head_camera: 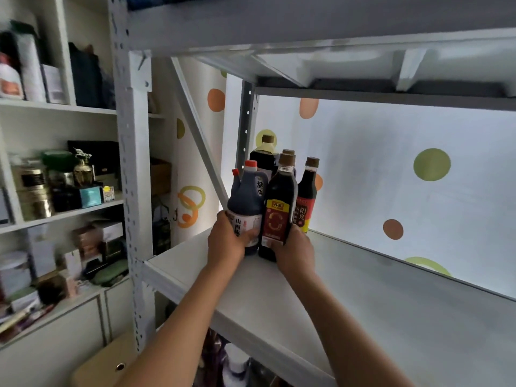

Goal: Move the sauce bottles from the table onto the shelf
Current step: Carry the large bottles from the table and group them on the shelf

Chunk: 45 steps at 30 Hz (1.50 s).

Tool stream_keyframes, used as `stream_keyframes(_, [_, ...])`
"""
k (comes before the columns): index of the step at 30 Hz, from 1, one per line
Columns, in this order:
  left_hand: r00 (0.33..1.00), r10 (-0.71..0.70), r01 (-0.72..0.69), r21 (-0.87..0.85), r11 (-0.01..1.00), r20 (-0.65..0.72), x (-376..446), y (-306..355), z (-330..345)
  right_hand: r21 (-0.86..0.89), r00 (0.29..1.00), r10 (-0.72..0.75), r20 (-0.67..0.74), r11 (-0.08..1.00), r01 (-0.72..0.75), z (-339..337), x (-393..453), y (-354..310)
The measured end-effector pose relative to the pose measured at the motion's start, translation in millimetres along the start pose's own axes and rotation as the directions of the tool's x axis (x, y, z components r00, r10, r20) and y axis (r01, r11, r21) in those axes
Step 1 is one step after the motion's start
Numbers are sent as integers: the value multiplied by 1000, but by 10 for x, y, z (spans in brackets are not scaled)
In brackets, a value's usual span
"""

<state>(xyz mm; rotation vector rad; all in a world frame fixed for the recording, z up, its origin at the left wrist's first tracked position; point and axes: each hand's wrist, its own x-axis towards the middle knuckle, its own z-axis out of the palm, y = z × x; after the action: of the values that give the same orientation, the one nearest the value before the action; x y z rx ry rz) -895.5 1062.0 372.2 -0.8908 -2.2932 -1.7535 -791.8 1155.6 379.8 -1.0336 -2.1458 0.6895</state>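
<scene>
I've got both arms reaching up to the grey metal shelf [349, 297], and both hands are on bottles at its far left corner. My left hand [227, 240] is wrapped around the lower body of the squat jug [247, 203], the dark one with the red cap and white label, fingers [251, 233] curled across the label front. My right hand [294, 251] is gripping the tall bottle [279, 210] with the red and gold label, closed low around its base; its fingers are behind the bottle, so I can't see them properly. Both bottles stand upright, touching side by side, and their bottoms look to be on the shelf board, though my hands cover the contact. Behind them there's a cluster already on the shelf: a second red-capped jug [236, 182] just left and behind, a big dark bottle [265, 157] with a brown cap at the very back, another brown-capped neck [288, 152] peeking over the tall one, and a slim bottle [307, 196] with a red and yellow label just to the right. The spotted wall [418, 169] glows bright behind. Off to my left, white shelving [55, 213] crowded with tins, boxes and jars.
</scene>
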Motion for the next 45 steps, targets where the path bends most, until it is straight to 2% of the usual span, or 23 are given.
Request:
stream_keyframes(5, [999, -38, 38, 11, 999, -1, 357, -72, 183, -27, 997, 43, -63, 999, -45, 217, 266, -74])
stream_keyframes(9, [999, -33, 33, 8, 999, 30, 602, -182, 259, -83, 998, 47, -48, 995, -51, 339, 468, -98])
stream_keyframes(16, [1000, 12, -11, 21, 1000, -19, 805, -365, 467, -156, 999, -24, -40, 988, 17, 588, 683, -5])
stream_keyframes(22, [999, 52, -51, 73, 996, -5, 934, -478, 579, -60, 998, -34, -60, 998, 30, 694, 786, 91])
stream_keyframes(26, [999, 50, -50, 28, 998, -2, 974, -536, 606, 22, 996, -32, -80, 999, 34, 729, 822, 146])
stream_keyframes(30, [998, 65, -65, 69, 995, 12, 960, -539, 637, 75, 995, 16, -94, 997, -9, 717, 857, 165])
stream_keyframes(36, [997, -44, 32, 188, 982, 60, 820, -485, 592, 56, 997, 61, -39, 997, -59, 606, 714, 100])
stream_keyframes(38, [993, -92, 59, 357, 932, 77, 724, -478, 549, -3, 998, 62, 9, 998, -62, 528, 592, 96])
stream_keyframes(41, [978, -97, -44, 638, 769, 184, 523, -463, 402, -203, 982, -19, 190, 977, 58, 377, 321, 60])
stream_keyframes(43, [943, -123, -142, 706, 694, 310, 385, -430, 279, -337, 939, -81, 335, 920, 200, 280, 121, 53])
stream_keyframes(45, [905, -145, -212, 718, 664, 401, 215, -363, 147, -400, 910, -81, 406, 880, 257, 158, -83, 67])
